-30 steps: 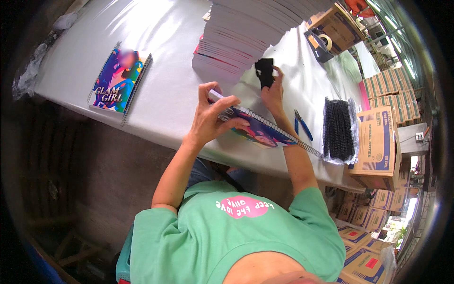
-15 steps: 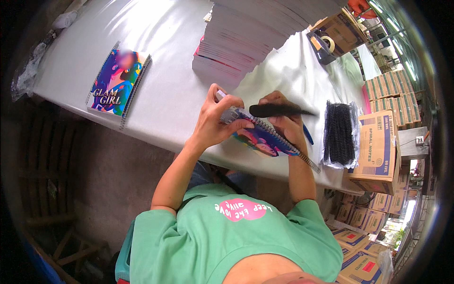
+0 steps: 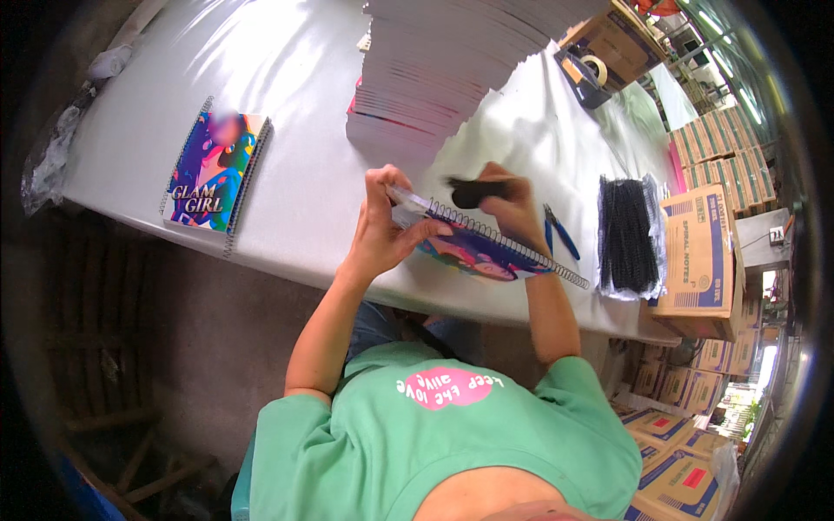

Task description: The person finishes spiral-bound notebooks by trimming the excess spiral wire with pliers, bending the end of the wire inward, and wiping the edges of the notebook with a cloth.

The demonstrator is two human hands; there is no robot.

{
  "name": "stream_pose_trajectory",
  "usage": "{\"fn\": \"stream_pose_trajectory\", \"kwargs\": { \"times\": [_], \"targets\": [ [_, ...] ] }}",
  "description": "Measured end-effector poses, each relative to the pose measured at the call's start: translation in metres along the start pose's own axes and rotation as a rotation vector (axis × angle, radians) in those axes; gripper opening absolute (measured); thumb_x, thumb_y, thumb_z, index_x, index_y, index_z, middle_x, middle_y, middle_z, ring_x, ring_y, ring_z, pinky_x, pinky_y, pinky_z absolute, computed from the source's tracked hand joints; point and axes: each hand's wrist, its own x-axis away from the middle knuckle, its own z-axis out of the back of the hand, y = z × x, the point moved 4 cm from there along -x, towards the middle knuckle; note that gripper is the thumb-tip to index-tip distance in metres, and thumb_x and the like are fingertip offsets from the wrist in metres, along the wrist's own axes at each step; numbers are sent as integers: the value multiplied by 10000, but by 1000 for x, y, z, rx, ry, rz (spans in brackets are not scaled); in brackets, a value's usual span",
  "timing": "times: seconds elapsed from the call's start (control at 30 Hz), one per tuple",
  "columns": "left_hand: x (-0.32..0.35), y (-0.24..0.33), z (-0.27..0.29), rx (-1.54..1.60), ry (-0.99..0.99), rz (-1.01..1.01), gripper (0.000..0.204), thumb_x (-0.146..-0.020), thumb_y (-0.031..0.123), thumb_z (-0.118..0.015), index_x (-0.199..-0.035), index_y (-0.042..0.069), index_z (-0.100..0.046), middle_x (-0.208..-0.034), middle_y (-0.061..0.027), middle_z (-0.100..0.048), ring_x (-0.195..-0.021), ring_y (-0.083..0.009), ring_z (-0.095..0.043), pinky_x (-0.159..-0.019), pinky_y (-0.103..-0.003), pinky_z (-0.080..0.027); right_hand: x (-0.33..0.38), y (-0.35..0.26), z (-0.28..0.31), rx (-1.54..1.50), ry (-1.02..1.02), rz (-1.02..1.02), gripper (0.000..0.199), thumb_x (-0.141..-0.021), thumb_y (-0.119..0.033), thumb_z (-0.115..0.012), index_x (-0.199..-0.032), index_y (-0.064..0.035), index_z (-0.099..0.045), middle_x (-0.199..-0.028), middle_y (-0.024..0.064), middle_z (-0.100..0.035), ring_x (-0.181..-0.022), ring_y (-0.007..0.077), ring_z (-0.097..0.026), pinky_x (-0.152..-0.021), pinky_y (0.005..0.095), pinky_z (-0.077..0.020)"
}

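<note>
My left hand (image 3: 385,221) is closed round one end of a spiral notebook (image 3: 473,253) with a colourful cover, tilted over the table's front edge. A dark wire coil (image 3: 512,241) runs along its upper edge and sticks out past the right end. Just above the coil, my right hand (image 3: 514,204) is closed on a black, blurred, elongated object (image 3: 478,193) whose kind I cannot make out. Blue-handled pliers (image 3: 563,233) lie on the table right of that hand. Farther left rests a stack of finished-looking spiral notebooks (image 3: 213,174) with the same style of cover.
A tall stack of paper blocks (image 3: 426,78) rises beyond my hands. To the right are a bundle of black coils (image 3: 629,236) in clear plastic and a cardboard box (image 3: 695,252). A tape dispenser (image 3: 584,76) stands at the back right. More cartons (image 3: 678,473) sit below.
My right hand has shifted up and left along the coil with the black object, which now points differently and shows shorter. The pliers beside it have come into fuller view.
</note>
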Motion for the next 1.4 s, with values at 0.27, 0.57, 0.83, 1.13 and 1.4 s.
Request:
{"fn": "stream_pose_trajectory", "kwargs": {
  "times": [0.27, 0.57, 0.83, 1.13, 1.4],
  "targets": [
    [-10, -14, 3, -19, -101, 151, 763, -587, 180, -867, -1024, 79, -249, -964, -34, -305, -912, -151, -379, -818, -255, -396, -13, -24, 1, -164, -24, 80, 309, -633, 43, -585, -911, -25, -701, -798, 139, -653, -760, 202, -631, -671, 297, -492],
    [-5, -13, 4, 12, -122, 102, 691, -642, 181, -834, -1008, 59, -261, -941, -32, -274, -865, -153, -337, -817, -242, -332, -25, -40, -21, 184, -69, 242, 359, -601, 66, -605, -906, -89, -715, -844, 110, -663, -785, 228, -611, -763, 305, -481],
    [-5, 3, 15, 98, 103, 290, 313, -863, 279, -651, -735, 20, -531, -857, -1, -438, -678, -59, -385, -584, -179, -322, 60, 57, 88, 1128, 431, -566, 725, -767, -423, -647, -1366, -122, -370, -1394, 157, -369, -1285, 356, -331, -1007, 571, -272],
    [-4, 33, -4, 159, 311, 256, 253, -815, 103, -689, -1060, 46, -671, -864, 4, -493, -774, -67, -503, -695, -198, -425, 130, 60, 44, 1075, 647, -503, 457, -940, -272, -467, -1367, -137, -374, -1267, 112, -454, -1156, 281, -425, -947, 511, -334],
    [3, 42, -3, -192, 299, -13, 300, -765, 33, -710, -1063, 50, -675, -778, -11, -506, -667, -87, -436, -588, -198, -384, 77, -111, -42, 848, 371, 127, 438, -754, -226, -694, -1180, -274, -603, -1109, 48, -519, -1004, 230, -481, -888, 393, -328]
  ]
}}
